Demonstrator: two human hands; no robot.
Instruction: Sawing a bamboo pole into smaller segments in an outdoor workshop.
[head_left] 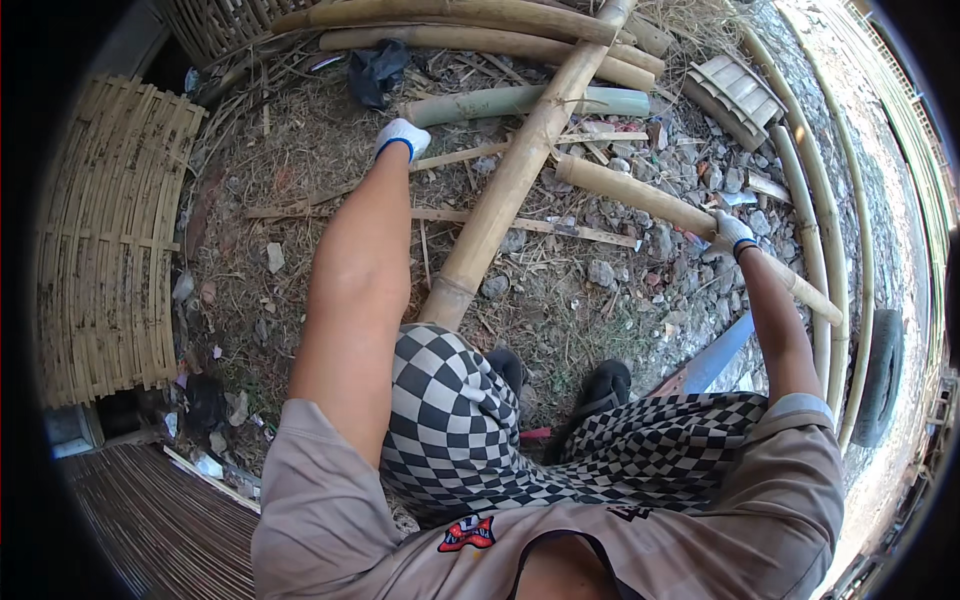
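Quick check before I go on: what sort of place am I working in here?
Probably an outdoor bamboo-working yard: thick bamboo poles lie over stony, straw-littered ground, with a woven bamboo panel alongside.

Count: two gloved hands, left hand (pixel 402 137) and right hand (pixel 731 232). Thick bamboo poles on the ground: about six clear ones, incl. the long pole (pixel 520 170) and a green pole (pixel 520 101). One woven bamboo mat (pixel 100 240). One tyre (pixel 880 375). Two dark shoes (pixel 600 385). Thin split strips: too many to count.
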